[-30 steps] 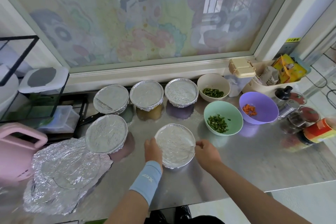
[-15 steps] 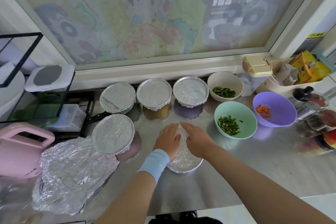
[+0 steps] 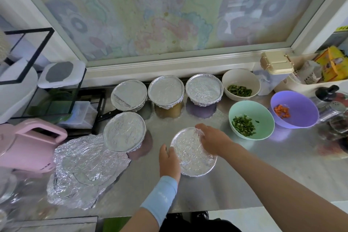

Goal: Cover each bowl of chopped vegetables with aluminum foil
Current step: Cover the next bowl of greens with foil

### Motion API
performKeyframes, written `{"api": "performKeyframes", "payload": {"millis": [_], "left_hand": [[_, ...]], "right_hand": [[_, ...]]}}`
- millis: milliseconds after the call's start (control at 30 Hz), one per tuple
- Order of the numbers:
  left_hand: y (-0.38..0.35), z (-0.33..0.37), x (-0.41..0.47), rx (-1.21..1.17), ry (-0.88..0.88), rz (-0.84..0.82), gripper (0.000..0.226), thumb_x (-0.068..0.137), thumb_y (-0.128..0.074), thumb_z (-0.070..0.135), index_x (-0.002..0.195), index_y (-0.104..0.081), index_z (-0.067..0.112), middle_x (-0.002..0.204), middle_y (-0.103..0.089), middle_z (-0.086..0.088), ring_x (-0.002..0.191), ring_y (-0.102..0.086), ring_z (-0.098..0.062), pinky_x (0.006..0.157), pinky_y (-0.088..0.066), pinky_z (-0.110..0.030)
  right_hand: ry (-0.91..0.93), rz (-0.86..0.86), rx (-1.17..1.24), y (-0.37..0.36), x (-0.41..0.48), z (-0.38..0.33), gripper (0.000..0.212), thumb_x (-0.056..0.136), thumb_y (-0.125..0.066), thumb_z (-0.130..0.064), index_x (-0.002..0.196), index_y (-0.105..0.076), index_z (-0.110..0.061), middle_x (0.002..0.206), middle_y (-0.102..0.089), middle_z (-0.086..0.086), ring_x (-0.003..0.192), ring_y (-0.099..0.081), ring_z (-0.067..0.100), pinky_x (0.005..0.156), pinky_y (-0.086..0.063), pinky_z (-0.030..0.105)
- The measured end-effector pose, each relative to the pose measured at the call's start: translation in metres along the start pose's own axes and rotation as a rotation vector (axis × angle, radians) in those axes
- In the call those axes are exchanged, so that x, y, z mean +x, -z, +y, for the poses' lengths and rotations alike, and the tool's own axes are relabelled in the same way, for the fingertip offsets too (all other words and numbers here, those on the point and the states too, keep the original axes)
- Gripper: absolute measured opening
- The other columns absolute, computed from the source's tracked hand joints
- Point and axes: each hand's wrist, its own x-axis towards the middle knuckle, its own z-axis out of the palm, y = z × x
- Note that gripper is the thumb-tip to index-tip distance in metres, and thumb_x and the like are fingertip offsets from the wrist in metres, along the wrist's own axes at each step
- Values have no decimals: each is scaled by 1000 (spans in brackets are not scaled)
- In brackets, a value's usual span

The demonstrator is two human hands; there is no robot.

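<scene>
Steel counter: left hand and right hand grip the foiled bowl, contents hidden.

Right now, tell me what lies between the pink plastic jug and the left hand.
In the head view, a crumpled pile of loose aluminium foil sheets lies between the pink plastic jug and the left hand.

Foil-covered bowl hides its contents; jars at right edge blurred
</scene>
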Motion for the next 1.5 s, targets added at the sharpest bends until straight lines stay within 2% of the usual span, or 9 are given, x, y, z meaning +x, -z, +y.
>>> {"api": "performKeyframes", "payload": {"millis": [133, 300, 467, 667, 867, 967, 1100, 1300, 1500], "left_hand": [[-7, 5, -11, -260, 173, -86, 49, 98, -35, 39, 145, -39, 25, 143, -49, -1, 129, -48, -24, 113, -35, -47], [0, 8, 10, -321, 202, -114, 65, 81, -41, 51, 138, -49, 20, 141, -54, -6, 129, -51, -26, 112, -36, -47], [22, 21, 6, -174, 249, 93, 30, 99, -40, 27, 121, -57, 17, 129, -54, -8, 111, -51, -30, 97, -38, -35], [30, 39, -7, -225, 315, -76, 23, 96, -41, 18, 95, -63, 12, 94, -67, -11, 83, -62, -25, 86, -55, -44], [27, 0, 87, -19, 75, -96, 57, 77, -41, 36, 111, -62, -5, 117, -63, -27, 96, -60, -35, 96, -48, -57], [43, 28, 89, 78, 6, -71, 54, 78, -44, 36, 110, -64, -1, 118, -64, -26, 110, -59, -43, 97, -48, -55], [56, 80, 57, 167, -14, -114, 38, 97, -43, 27, 128, -56, 8, 125, -58, -9, 115, -55, -31, 101, -44, -38], [60, 89, 60, 325, -115, -177, 60, 99, -45, 29, 155, -24, 22, 158, -30, -4, 143, -32, -29, 115, -30, -43], [48, 111, 55, 400, -291, -126, 56, 95, -48, 24, 149, -36, 19, 153, -36, -7, 139, -37, -27, 114, -33, -44]], "right_hand": [[-43, 21, 40, -5, -7, -2, 46, 95, -39, -19, 139, -40, -33, 130, -60, 8, 117, -57, 29, 97, -44, 36], [-154, 44, 187, -9, -17, 4, 50, 92, -43, -20, 140, -41, -34, 131, -61, 6, 118, -56, 28, 96, -42, 30], [-334, 34, 432, -17, -23, 3, 60, 94, -44, -26, 151, -26, -30, 138, -53, 10, 122, -53, 32, 104, -41, 35], [-464, 55, 614, -22, -20, -12, 59, 74, -44, -27, 133, -52, -29, 124, -57, 12, 109, -57, 31, 98, -49, 40], [-447, 108, 720, -14, -10, -44, 43, 81, -50, -20, 123, -49, -29, 115, -57, 10, 101, -58, 31, 90, -53, 40], [-438, 112, 832, -15, 3, -56, 53, 84, -53, -15, 136, -43, -21, 118, -56, 8, 103, -57, 29, 84, -51, 36], [-412, 97, 876, -13, 19, -67, 47, 83, -55, -14, 129, -49, -21, 111, -61, 7, 96, -60, 26, 72, -47, 32], [-358, 81, 831, -10, 31, -73, 49, 81, -55, -11, 129, -50, -18, 114, -62, 5, 104, -59, 25, 88, -51, 38], [-393, 145, 741, 11, 21, -50, 58, 91, -53, -16, 147, -37, -18, 122, -57, 8, 102, -59, 23, 83, -49, 30]]}}
